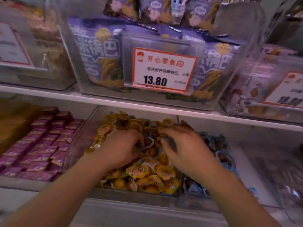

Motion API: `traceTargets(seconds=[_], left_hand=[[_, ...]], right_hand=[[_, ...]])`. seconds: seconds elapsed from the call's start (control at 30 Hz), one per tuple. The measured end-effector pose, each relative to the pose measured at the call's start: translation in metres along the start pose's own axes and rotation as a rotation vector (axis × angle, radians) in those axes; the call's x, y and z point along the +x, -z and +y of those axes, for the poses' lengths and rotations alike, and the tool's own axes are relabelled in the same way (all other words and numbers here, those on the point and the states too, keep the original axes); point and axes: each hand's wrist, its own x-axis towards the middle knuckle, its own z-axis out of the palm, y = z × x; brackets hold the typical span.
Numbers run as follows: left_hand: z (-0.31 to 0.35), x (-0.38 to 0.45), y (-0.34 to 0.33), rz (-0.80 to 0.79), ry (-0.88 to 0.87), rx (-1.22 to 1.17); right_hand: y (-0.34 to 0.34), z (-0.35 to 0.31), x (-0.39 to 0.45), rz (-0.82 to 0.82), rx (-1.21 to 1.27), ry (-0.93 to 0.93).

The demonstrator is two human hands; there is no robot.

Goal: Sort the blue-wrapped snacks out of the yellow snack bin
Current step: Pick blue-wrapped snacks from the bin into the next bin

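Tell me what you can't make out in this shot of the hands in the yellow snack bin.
- Head view: whether the left hand holds a snack; its fingers curl down into the yellow snacks, hidden.
- Head view: what the right hand pinches; motion blur smears it.
- Head view: the left price tag and right price tag; blurred, cut off by the edges.
- Head view: small print on the middle price tag; too small.
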Motion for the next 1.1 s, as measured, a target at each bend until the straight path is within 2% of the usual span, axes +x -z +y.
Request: traceTargets(seconds=[0.1, 0.17, 0.3, 0.4, 0.47, 0.53, 0.67, 0.77, 0.9, 1.03, 1.1], left_hand=[[-0.008, -0.004, 0.002, -0.039, -0.021, 0.147], [-0.010, -0.008, 0.002, -0.069, -0.024, 0.189], [-0.014, -0.012, 0.000, 0.039, -0.029, 0.078], [-0.018, -0.011, -0.002, 0.169, 0.038, -0.148], [-0.017, -0.008, -0.004, 0.247, 0.059, -0.240], [-0.013, -0.002, -0.007, 0.252, 0.023, -0.134], [0.004, 0.009, -0.018, 0.016, -0.010, 0.102], [0.006, 0.016, -0.022, -0.061, 0.019, 0.161], [0.000, 0.020, -0.022, 0.062, 0.050, 0.065], [0.000, 0.018, -0.013, 0.148, 0.064, 0.007], [0.002, 0.015, 0.004, 0.198, 0.111, -0.170]], right_hand=[[-0.016, -0.017, 0.008, -0.291, -0.373, 0.034], [-0.025, -0.021, 0.013, -0.396, -0.509, 0.022], [-0.028, -0.021, 0.025, -0.464, -0.535, -0.001], [-0.027, -0.016, 0.028, -0.450, -0.488, -0.003], [-0.027, -0.014, 0.028, -0.401, -0.428, 0.000], [-0.028, -0.011, 0.028, -0.306, -0.310, -0.020], [-0.022, -0.005, 0.025, -0.014, 0.291, -0.293], [-0.020, -0.002, 0.018, 0.216, 0.515, -0.314], [-0.023, -0.002, 0.012, 0.439, 0.686, -0.347], [-0.014, -0.004, 0.008, 0.644, 0.750, -0.406], [-0.009, -0.001, 0.004, 0.698, 0.813, -0.490]])
